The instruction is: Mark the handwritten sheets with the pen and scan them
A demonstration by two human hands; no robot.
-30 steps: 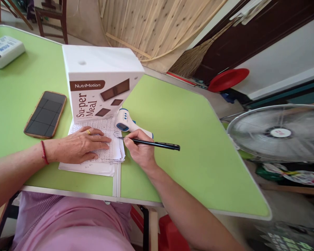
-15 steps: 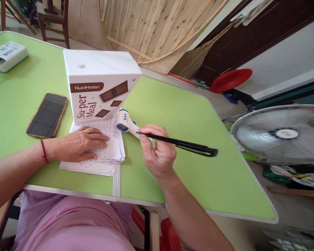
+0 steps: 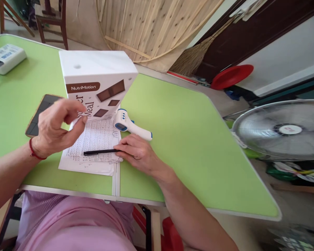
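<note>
My right hand (image 3: 137, 153) pinches one end of a black pen (image 3: 99, 152), which lies level across handwritten sheets of paper (image 3: 94, 134). My left hand (image 3: 60, 127) is lifted above the left side of the papers, fingers curled, with a gap between thumb and fingertips and nothing seen in it. It partly covers a dark phone (image 3: 38, 115) and the front of a white NutriMotion box (image 3: 96, 64). The box stands upright at the back of the papers. Just beyond my right hand lies a white and blue handheld thermometer (image 3: 132, 127).
A green folding table (image 3: 183, 139) has a metal seam beneath the papers. A white power bank (image 3: 7, 57) with a cable sits at the far left. Beyond the right edge are a fan (image 3: 279, 129) and a red basin (image 3: 231, 76). A wooden chair (image 3: 51, 22) stands behind.
My left hand has risen off the papers and moved left, its fingers curling. My right hand has come down and left, bringing the pen from over the thermometer onto the papers, turned around.
</note>
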